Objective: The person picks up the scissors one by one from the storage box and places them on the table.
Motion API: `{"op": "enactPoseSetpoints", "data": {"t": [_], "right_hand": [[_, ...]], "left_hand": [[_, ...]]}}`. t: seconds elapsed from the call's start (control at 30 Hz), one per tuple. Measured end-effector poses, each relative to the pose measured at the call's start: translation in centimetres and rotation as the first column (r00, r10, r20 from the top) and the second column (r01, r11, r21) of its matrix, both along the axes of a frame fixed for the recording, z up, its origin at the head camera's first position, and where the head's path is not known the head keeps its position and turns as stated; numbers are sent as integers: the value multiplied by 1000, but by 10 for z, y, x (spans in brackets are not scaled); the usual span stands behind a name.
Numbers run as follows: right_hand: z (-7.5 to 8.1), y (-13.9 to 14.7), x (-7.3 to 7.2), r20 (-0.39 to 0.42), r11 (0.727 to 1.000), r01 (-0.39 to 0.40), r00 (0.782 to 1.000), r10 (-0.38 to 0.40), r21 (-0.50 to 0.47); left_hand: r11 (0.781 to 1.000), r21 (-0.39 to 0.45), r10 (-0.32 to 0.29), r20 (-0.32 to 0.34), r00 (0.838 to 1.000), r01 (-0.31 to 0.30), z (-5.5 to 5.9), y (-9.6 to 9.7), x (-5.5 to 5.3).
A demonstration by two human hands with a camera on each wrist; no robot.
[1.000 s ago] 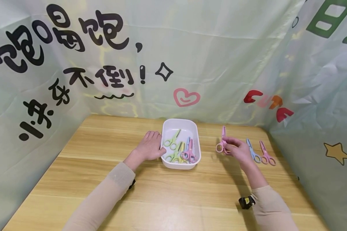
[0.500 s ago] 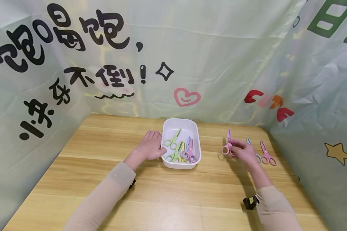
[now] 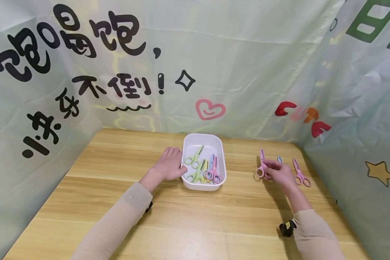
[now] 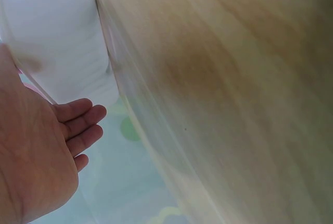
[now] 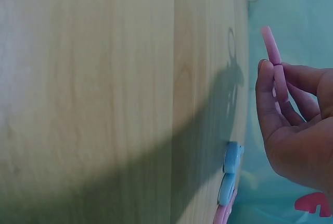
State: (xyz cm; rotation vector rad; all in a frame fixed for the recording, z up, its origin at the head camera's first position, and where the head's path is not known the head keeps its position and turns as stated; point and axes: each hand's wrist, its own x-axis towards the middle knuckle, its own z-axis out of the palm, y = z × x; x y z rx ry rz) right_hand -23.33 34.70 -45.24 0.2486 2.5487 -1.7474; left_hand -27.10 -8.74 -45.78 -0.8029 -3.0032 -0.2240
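1. Right of the head view, the right hand (image 3: pixel 281 174) covers nearly all of the blue plastic scissors (image 3: pixel 279 158), just a tip peeking out!
2. Its fingers also mask part of the pink ring-handled scissors (image 3: pixel 262 157) they pinch.
3. Centre, in the white rectangular plastic box (image 3: pixel 203 187), overlapping pairs bury one another's handles.
4. Left wrist view: the upper-left edge slices off that box, the left edge crops the left hand (image 4: pixel 40 148), and the pale wooden tabletop (image 4: pixel 234 78) blurs.

Free lane: light-brown wood-grain tabletop (image 3: pixel 238 206) between white rectangular tray (image 3: pixel 203 187) and held pink scissors (image 3: pixel 262 169). Right of these, blue scissors (image 5: pixel 232 158) and second pink scissors (image 3: pixel 299 174) obstruct.
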Motion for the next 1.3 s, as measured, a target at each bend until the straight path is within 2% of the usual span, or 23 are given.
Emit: {"op": "enactPoseSetpoints", "data": {"t": [0.3, 0.53, 1.13, 1.3], "right_hand": [[-8, 10, -4, 5, 1000, -7, 1000, 7, 21], [-10, 14, -6, 15, 998, -21, 1000, 20, 65], [-14, 20, -11, 14, 979, -22, 1000, 19, 205], [-15, 20, -11, 16, 978, -17, 1000, 14, 208]], "left_hand": [[1000, 7, 1, -6, 1000, -1, -3, 0, -2], [1000, -5, 5, 22, 1000, -4, -1, 0, -1], [1000, 3, -2, -2, 1000, 2, 0, 0, -1], [1000, 5, -3, -6, 1000, 3, -1, 0, -1]]}}
